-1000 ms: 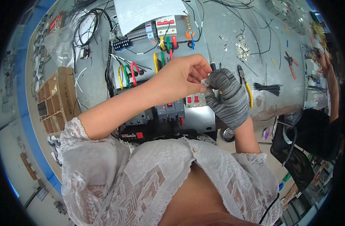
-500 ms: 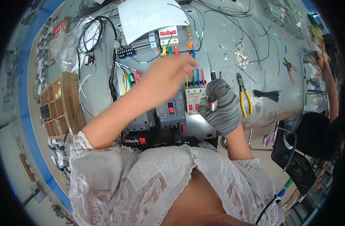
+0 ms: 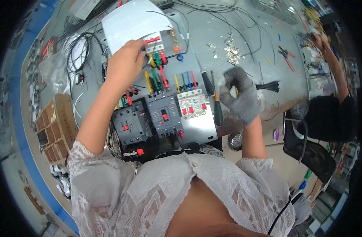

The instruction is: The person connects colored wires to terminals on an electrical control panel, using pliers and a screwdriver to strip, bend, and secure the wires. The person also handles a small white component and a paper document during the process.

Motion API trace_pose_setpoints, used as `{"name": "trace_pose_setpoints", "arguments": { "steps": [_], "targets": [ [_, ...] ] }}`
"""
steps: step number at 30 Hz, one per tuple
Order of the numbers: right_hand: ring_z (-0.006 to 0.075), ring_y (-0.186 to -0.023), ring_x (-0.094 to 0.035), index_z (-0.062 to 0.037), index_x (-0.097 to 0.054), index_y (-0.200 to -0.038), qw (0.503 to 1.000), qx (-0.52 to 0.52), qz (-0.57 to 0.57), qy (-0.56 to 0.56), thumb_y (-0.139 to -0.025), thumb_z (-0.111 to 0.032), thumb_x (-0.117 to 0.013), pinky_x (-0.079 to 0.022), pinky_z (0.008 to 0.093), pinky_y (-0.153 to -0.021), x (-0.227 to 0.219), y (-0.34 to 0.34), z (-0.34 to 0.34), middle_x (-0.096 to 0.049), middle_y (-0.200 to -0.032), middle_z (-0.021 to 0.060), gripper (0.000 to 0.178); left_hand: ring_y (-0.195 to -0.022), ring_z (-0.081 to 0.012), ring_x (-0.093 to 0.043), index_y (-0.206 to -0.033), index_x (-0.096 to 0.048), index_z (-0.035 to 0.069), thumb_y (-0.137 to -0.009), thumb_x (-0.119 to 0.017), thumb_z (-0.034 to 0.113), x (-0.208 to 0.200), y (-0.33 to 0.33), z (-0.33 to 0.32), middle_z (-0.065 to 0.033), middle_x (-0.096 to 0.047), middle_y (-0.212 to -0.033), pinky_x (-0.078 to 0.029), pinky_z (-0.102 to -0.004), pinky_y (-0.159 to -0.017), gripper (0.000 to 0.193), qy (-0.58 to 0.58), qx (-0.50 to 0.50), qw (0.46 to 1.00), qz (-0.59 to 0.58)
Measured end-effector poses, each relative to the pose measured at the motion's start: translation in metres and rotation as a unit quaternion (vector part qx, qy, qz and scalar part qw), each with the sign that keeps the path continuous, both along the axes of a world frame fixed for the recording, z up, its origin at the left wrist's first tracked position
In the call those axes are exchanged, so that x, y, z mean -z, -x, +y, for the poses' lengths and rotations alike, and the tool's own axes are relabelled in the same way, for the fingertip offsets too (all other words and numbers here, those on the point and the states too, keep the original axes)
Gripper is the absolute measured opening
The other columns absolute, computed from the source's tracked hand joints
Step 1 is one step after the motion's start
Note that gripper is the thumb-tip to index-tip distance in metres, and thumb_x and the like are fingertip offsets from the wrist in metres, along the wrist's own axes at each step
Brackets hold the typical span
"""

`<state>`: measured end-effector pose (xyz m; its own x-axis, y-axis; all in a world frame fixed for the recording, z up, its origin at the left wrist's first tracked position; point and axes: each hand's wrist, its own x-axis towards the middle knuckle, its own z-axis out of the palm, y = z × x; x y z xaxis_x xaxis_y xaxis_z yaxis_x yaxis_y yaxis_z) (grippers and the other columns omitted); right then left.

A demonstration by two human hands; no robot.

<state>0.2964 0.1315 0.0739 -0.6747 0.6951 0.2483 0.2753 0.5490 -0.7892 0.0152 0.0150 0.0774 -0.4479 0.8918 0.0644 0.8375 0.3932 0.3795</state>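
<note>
My bare left hand [image 3: 127, 63] is over the panel, its fingers curled together beside the upper white circuit breaker [image 3: 153, 42]. Something small and dark shows at its fingertips, close to the yellow wire [image 3: 152, 61]; I cannot make out what it is. My right hand [image 3: 241, 94], in a grey striped glove, is right of the panel with fingers curled round. Between its thumb and fingers shows a bit of yellow-handled pliers [image 3: 237, 91]; the rest is hidden. Below the wires sit a large moulded-case breaker [image 3: 164, 114], a dark contactor-like block [image 3: 127, 125] and small white breakers [image 3: 192, 106].
A screwdriver [image 3: 217, 108] and a black-handled tool [image 3: 207, 83] lie at the panel's right edge. Farther right are black cable ties [image 3: 268, 86], orange-handled pliers [image 3: 287, 58] and scattered small metal pieces [image 3: 232, 51]. A cardboard compartment box [image 3: 64, 118] stands left. Another person's arm [image 3: 334, 65] reaches in at right.
My left hand has moved left and away from the panel's middle to the upper breaker. My right hand has gone right, off the small white breakers and over the pliers. The view has shifted.
</note>
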Motion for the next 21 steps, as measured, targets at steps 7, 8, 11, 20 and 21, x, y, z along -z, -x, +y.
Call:
{"name": "trace_pose_setpoints", "arguments": {
  "steps": [7,8,11,20,21],
  "targets": [
    [0.0232,-0.071,-0.060,-0.0046,-0.056,-0.094,0.989,-0.073,-0.104,0.081,-0.070,-0.019,-0.070,-0.050,0.0336,-0.068,0.080,0.070,0.087,-0.062,-0.079,0.0098,0.031,-0.100,-0.0221,-0.055,-0.096,-0.064,0.006,-0.075,-0.064,0.001,0.013,-0.028,0.076,-0.0044,-0.062,-0.101,-0.042,-0.0364,-0.089,0.022,-0.088,0.321,0.928,0.165],
    [0.0245,-0.072,-0.060,-0.0048,-0.056,-0.095,0.989,-0.079,-0.100,0.077,-0.070,-0.021,-0.070,-0.050,0.0343,-0.069,0.100,0.077,0.096,-0.062,-0.081,0.0102,0.033,-0.103,-0.0211,-0.054,-0.096,-0.065,0.007,-0.073,-0.065,0.001,0.021,-0.023,0.094,-0.0039,-0.062,-0.102,-0.040,-0.0357,-0.092,0.023,-0.077,0.354,0.915,0.177],
    [0.0278,-0.076,-0.061,-0.0054,-0.057,-0.100,0.981,-0.119,-0.130,0.085,-0.068,-0.022,-0.069,-0.051,0.0354,-0.073,0.109,0.091,0.104,-0.064,-0.084,0.0119,0.038,-0.107,-0.0205,-0.052,-0.097,-0.066,0.008,-0.069,-0.069,0.003,0.048,-0.002,0.129,-0.0023,-0.062,-0.103,-0.038,-0.0351,-0.097,0.029,-0.005,0.410,0.889,0.206],
    [0.0291,-0.073,-0.061,-0.0056,-0.058,-0.102,0.977,-0.120,-0.171,0.053,-0.069,-0.021,-0.067,-0.050,0.0371,-0.073,0.101,0.098,0.111,-0.063,-0.082,0.0134,0.037,-0.102,-0.0215,-0.053,-0.087,-0.065,0.011,-0.064,-0.073,0.006,0.066,0.004,0.173,-0.0015,-0.061,-0.091,-0.036,-0.0359,-0.101,0.025,0.075,0.461,0.837,0.283],
    [0.0294,-0.073,-0.061,-0.0057,-0.058,-0.101,0.976,-0.123,-0.173,0.056,-0.069,-0.020,-0.067,-0.051,0.0372,-0.073,0.098,0.097,0.110,-0.063,-0.081,0.0135,0.036,-0.101,-0.0213,-0.054,-0.085,-0.064,0.011,-0.065,-0.072,0.006,0.062,0.006,0.173,-0.0016,-0.060,-0.089,-0.036,-0.0361,-0.101,0.022,0.084,0.475,0.837,0.258]
  ]
}}
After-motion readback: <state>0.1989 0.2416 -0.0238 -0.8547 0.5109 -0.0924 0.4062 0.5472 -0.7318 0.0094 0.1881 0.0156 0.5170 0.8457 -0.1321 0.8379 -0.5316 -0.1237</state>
